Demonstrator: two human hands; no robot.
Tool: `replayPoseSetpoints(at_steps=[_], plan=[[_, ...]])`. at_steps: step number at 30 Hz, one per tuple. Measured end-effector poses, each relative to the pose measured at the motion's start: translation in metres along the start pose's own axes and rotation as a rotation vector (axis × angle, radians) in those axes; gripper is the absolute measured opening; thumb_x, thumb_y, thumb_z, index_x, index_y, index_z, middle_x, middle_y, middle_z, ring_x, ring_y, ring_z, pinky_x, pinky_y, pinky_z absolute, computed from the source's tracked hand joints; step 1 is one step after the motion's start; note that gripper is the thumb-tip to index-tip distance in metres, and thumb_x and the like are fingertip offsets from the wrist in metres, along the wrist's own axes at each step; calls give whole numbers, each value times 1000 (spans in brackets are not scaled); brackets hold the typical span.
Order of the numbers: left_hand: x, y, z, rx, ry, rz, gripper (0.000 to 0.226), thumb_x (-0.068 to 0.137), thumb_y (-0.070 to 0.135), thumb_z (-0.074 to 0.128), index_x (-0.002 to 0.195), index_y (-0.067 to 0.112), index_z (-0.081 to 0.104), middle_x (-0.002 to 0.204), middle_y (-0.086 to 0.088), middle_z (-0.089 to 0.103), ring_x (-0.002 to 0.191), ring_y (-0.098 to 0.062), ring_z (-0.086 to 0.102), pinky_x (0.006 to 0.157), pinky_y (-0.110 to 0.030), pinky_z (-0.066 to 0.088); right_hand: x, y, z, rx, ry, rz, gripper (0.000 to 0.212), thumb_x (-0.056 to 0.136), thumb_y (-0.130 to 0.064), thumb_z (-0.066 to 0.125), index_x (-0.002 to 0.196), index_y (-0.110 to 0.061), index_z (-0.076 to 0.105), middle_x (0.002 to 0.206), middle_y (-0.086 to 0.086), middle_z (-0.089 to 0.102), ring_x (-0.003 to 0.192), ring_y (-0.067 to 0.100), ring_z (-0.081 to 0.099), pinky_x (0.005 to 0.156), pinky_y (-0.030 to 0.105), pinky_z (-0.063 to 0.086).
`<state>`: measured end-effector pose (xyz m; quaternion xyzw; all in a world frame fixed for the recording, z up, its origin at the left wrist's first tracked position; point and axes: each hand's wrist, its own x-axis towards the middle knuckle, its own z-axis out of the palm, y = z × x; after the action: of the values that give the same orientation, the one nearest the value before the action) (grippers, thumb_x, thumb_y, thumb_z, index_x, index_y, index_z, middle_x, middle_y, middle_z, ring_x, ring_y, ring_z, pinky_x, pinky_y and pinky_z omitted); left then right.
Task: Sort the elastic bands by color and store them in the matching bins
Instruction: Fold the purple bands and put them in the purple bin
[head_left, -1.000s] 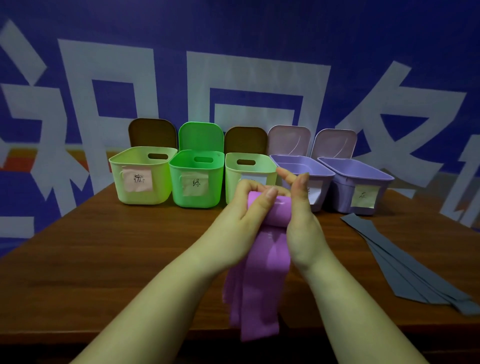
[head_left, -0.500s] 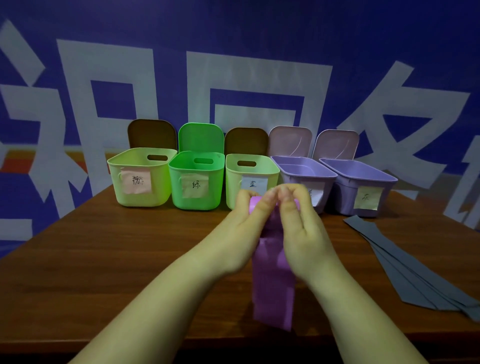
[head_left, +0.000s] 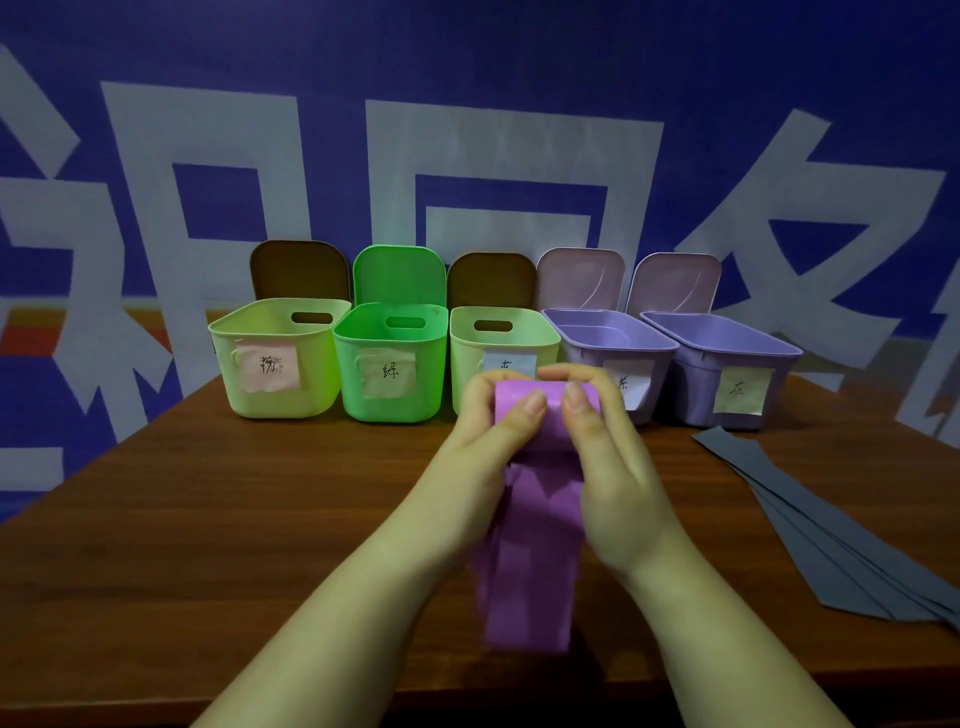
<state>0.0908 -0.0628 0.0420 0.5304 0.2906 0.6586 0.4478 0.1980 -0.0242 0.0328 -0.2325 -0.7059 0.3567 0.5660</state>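
A purple elastic band (head_left: 530, 561) hangs in folded layers above the table's middle, its top rolled over between both hands. My left hand (head_left: 483, 452) grips the roll from the left, thumb on its front. My right hand (head_left: 618, 467) pinches it from the right, fingers curled over the top. Behind stand several labelled bins in a row: a pale green bin (head_left: 275, 358), a bright green bin (head_left: 389, 364), another pale green bin (head_left: 519, 338), a purple bin (head_left: 608, 332) and a second purple bin (head_left: 727, 358). Grey bands (head_left: 831, 530) lie flat at the right.
Each bin has its lid standing open behind it. The brown wooden table (head_left: 208, 519) ends at a front edge near the bottom of the view. A blue wall with large white characters (head_left: 467, 156) rises right behind the bins.
Both hands have rolled more of the purple band up at its top. The right hand's fingers, straight a second ago, now curl over the roll. The hanging part has swung slightly.
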Motion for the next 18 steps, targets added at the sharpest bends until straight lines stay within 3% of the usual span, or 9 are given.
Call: replayPoseSetpoints(at_steps=[3, 5, 10, 12, 14, 16, 18], plan=[[2, -3, -1, 0, -30, -14, 27, 74, 22, 55, 99, 21, 47, 92, -4, 56, 77, -11, 56, 67, -19, 49, -1, 1, -1, -38, 17, 44, 47, 84, -63, 32, 96, -28, 60, 97, -17, 67, 93, -2, 61, 86, 19, 46], [2, -6, -1, 2, -47, -18, 28, 74, 20, 55, 100, 23, 47, 94, -4, 56, 79, -11, 55, 67, -18, 48, -1, 2, -2, -57, 60, 48, 43, 85, -60, 30, 92, -29, 59, 92, -23, 66, 87, -5, 60, 80, 15, 45], [9, -7, 0, -30, 22, -89, 35, 71, 18, 68, 102, 16, 51, 93, -1, 64, 79, -3, 65, 69, -15, 49, -3, 5, 2, -19, 67, -23, 45, 83, -61, 31, 101, -26, 54, 94, -15, 64, 91, 4, 61, 83, 20, 48], [11, -5, 0, 65, 45, -197, 49, 79, 50, 65, 111, 14, 55, 104, -4, 68, 94, -3, 66, 84, -21, 49, -4, 7, 4, -11, 69, -30, 43, 83, -60, 32, 104, -28, 52, 95, -12, 63, 91, 7, 62, 83, 25, 49], [6, 3, 0, 352, 30, -237, 77, 72, 79, 41, 116, 18, 59, 112, -2, 67, 106, -8, 62, 98, -32, 45, -6, 10, 5, -10, 71, -31, 44, 83, -59, 32, 108, -28, 50, 100, -9, 62, 94, 9, 61, 86, 30, 49], [5, 6, -2, 550, 69, -159, 72, 72, 72, 33, 112, 19, 60, 113, 0, 65, 106, -6, 58, 103, -33, 40, -8, 14, 7, 8, 74, -20, 46, 84, -58, 33, 112, -26, 49, 108, -3, 61, 101, 14, 61, 91, 39, 49], [4, 8, -1, 557, 109, -110, 53, 84, 59, 37, 106, 16, 60, 108, -1, 65, 97, -4, 55, 96, -28, 40, -9, 17, 8, 26, 80, -1, 45, 84, -57, 36, 113, -26, 49, 112, -1, 61, 105, 19, 60, 96, 46, 46]])
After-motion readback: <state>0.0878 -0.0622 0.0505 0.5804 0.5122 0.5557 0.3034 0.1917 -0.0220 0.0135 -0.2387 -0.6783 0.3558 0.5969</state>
